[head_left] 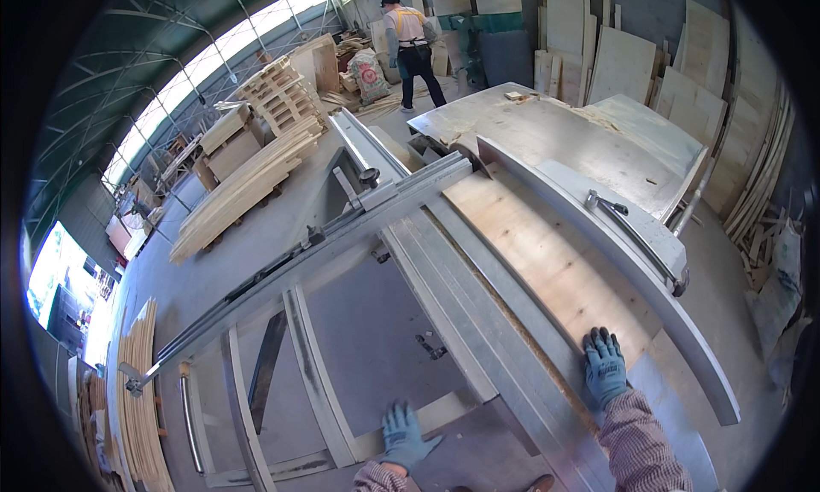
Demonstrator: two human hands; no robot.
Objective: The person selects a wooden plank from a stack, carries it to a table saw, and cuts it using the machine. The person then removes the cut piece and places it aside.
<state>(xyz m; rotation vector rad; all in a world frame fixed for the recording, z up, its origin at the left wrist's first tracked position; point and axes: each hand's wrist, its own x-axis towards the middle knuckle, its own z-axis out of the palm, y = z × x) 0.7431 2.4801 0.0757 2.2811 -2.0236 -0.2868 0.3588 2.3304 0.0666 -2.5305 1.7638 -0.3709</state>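
A long plywood board [547,248] lies on the metal table of a sliding panel saw, alongside the long rip fence [615,253]. My right hand [606,368], in a blue-grey work glove with dark fingertips, rests flat on the board's near end, fingers stretched out. My left hand [404,439], gloved the same way, lies with fingers spread on the near rail of the saw's sliding frame [320,372]; nothing is in it. The saw blade is hard to make out near the board's far end.
Beyond the saw stands a metal outfeed table [564,142] with wood scraps. Stacked boards [248,189] and pallets [282,95] lie at the far left. Plywood sheets [619,61] lean on the right wall. At the back another person [410,43] stands by a filled sack [368,75].
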